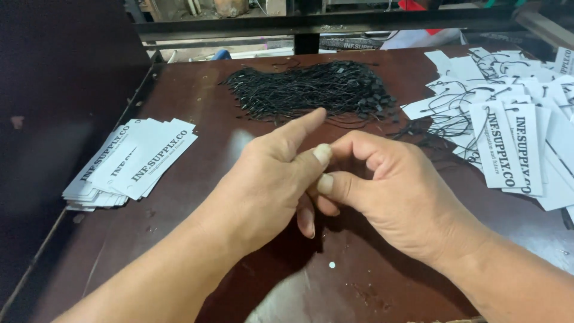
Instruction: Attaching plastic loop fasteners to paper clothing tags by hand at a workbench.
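Observation:
My left hand point(263, 185) and my right hand point(400, 197) meet over the middle of the dark brown table point(197, 101). Their thumb tips press together, the right fingers curl inward, and the left index finger points toward the far side. Whatever is pinched between the fingers is hidden. Just beyond the hands lies a tangled pile of thin black strings point(311, 90). A fanned stack of white paper tags with black print point(131, 158) lies to the left of my left hand.
Several white tags with black strings through them point(508, 119) lie spread over the right side of the table. A dark metal rail point(311, 24) runs along the far edge. A dark panel point(60, 90) stands at the left.

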